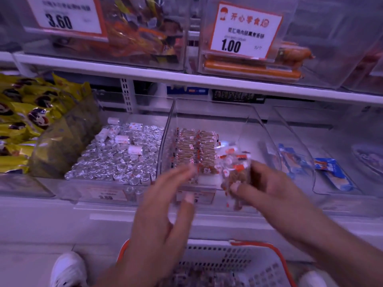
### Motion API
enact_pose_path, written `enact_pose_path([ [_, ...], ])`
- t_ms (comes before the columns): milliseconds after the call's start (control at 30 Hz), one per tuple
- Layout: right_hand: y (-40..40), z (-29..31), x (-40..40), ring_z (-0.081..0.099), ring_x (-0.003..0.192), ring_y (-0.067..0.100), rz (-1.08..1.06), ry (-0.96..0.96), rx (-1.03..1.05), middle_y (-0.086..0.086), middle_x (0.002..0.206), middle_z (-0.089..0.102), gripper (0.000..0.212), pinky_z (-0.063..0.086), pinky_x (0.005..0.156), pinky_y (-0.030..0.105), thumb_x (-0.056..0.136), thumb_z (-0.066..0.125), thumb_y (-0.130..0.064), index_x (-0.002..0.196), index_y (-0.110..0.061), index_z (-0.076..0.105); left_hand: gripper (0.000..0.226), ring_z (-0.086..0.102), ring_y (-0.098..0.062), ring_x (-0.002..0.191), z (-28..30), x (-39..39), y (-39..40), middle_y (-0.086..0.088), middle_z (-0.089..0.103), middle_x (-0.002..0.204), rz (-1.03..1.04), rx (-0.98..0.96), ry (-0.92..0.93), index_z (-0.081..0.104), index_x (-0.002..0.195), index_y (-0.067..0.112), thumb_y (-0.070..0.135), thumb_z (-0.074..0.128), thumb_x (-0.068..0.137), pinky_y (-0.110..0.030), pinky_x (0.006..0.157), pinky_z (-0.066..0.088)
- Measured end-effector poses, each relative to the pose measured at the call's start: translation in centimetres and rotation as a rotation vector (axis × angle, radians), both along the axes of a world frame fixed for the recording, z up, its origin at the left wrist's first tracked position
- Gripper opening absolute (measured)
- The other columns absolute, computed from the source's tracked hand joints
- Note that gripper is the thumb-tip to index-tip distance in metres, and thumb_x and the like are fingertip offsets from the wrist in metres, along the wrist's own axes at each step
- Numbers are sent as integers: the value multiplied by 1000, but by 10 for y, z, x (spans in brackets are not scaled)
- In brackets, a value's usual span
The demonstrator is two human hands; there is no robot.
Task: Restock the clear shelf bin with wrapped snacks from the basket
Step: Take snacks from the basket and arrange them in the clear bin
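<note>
Right hand [267,184] grips bunch of wrapped snacks [236,172] at front lip of clear bin [257,121]. Left hand [163,216], blurred, fingers spread, holds nothing, just left of bunch. Bin on lower shelf, two neat snack rows [194,146] along its left side. Basket [234,264] below on floor. Foil-wrapped sweets [116,158] in next bin left.

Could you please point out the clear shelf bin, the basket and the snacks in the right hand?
clear shelf bin [165,129]: head view, left wall.
basket [269,264]: head view, white mesh wall.
wrapped snacks [238,172]: head view, bundle's middle.
</note>
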State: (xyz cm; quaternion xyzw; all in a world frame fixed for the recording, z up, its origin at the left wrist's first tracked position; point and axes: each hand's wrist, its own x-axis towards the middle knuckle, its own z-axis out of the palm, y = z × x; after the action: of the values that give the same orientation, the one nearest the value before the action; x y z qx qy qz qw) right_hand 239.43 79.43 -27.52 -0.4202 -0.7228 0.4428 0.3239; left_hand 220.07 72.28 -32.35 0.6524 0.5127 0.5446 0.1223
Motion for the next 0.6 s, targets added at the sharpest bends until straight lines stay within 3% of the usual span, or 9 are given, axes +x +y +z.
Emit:
enact_pose_path([
  [100,60,5,-6,61,72,23,72,-407,162,1,77,66,15,53,74,38,76,71,-10,88,-15,64,36,49,-3,126,12,-41,27,8,57,130,201,-42,-4,61,125,25,22,48,92,-12,103,33],
  [233,103,-17,-25,51,61,9,180,-831,177,-2,72,57,20,40,57,11,74,70,-6,91,-8,60,40,45,-5,127,2,-56,35,12,50,134,264,-146,54,58,129,28,26,45,90,-25,104,34],
  [300,109,-35,-36,63,79,16,227,-952,254,-1,85,65,27,49,69,18,75,71,-16,98,-15,58,41,44,-7,126,2,-55,36,13,48,135,239,-184,80,57,129,30,28,46,89,-28,103,35],
  [400,111,-50,-46,62,98,26,235,-993,355,10,106,68,38,52,84,34,79,69,-20,116,-18,61,38,43,-12,129,1,-50,35,10,44,139,208,-220,117,58,129,28,26,50,92,-35,103,41],
  [500,112,-54,-43,54,101,30,233,-1001,398,13,99,66,48,47,91,38,82,66,-16,130,-18,59,37,41,-14,129,1,-51,35,10,40,143,218,-273,120,57,130,29,22,56,94,-41,102,42],
  [600,110,-54,-37,43,114,31,173,-966,283,11,112,60,76,43,97,35,81,69,-20,149,-20,33,36,40,-17,131,2,-53,35,8,40,143,226,-297,85,58,129,28,22,55,93,-44,101,43],
])
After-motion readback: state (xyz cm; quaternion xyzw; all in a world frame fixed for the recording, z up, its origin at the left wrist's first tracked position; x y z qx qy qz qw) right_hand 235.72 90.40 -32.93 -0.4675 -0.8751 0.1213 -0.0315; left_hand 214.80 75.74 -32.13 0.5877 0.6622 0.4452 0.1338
